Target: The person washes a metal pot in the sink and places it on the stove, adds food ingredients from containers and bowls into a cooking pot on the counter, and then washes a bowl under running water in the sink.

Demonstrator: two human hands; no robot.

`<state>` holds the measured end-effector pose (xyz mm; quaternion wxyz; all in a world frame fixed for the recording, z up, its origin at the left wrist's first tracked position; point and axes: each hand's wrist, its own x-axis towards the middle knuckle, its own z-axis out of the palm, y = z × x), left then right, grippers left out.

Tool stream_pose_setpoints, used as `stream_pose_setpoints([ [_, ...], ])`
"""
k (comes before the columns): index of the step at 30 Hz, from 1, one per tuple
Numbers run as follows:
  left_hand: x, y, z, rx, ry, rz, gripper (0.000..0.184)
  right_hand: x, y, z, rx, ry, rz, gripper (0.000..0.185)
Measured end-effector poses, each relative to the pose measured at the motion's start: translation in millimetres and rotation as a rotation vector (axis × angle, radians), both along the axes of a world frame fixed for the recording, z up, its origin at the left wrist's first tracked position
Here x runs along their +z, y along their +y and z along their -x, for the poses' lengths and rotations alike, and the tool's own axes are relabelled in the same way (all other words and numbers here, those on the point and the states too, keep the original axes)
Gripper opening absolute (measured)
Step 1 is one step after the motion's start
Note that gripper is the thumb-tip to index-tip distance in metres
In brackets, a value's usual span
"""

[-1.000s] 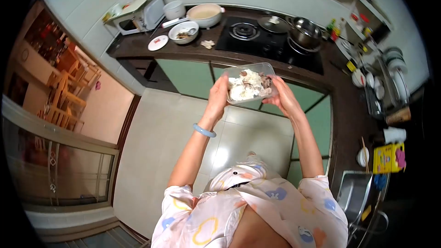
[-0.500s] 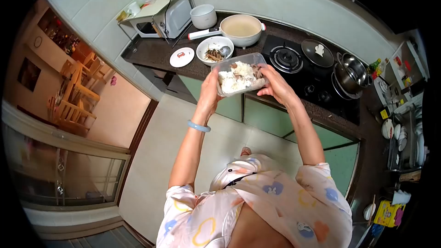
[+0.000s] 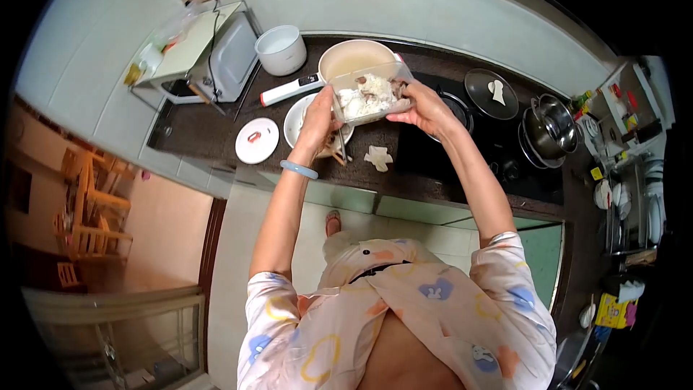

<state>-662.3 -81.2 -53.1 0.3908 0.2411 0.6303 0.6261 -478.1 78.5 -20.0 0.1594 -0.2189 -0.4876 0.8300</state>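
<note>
A clear plastic food container (image 3: 369,118) holds white rice (image 3: 361,103) with brownish pieces of food at its right side. My left hand (image 3: 317,124) is closed on the container's left end, and my right hand (image 3: 424,110) grips its right end. The container is in the air, overlapping the near side of a cream electric pan (image 3: 354,54) with a white handle. Below my left hand a white bowl (image 3: 294,118) with a spoon is partly covered. A crumpled whitish piece (image 3: 377,158) lies on the counter under the container.
A white lid (image 3: 258,141) lies at the counter's left front edge. Behind it stand a microwave (image 3: 227,50) and a white pot (image 3: 281,50). To the right are a gas stove (image 3: 462,155), a glass lid (image 3: 491,94) and stacked steel pots (image 3: 548,130).
I have come closer to the counter, and the container now overlaps the electric pan. My left hand now covers part of the bowl. The crumpled whitish piece has come into view.
</note>
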Motion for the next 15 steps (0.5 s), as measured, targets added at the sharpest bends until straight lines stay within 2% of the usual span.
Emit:
stream_pose_setpoints([
  [5,-3.5,24.2,88.3,0.01,0.119,-0.011,0.053,16.9,41.9,56.2,-0.235,-0.132,-0.177,0.046],
  [10,-24.6,30.5,155.0,-0.012,0.244,0.036,0.051,-10.4,82.8,107.1,-0.424,-0.315,-0.425,0.047],
  [15,-46.0,40.4,183.4,-0.084,0.178,0.055,0.051,-50.3,100.6,143.8,-0.55,-0.473,-0.678,0.048],
])
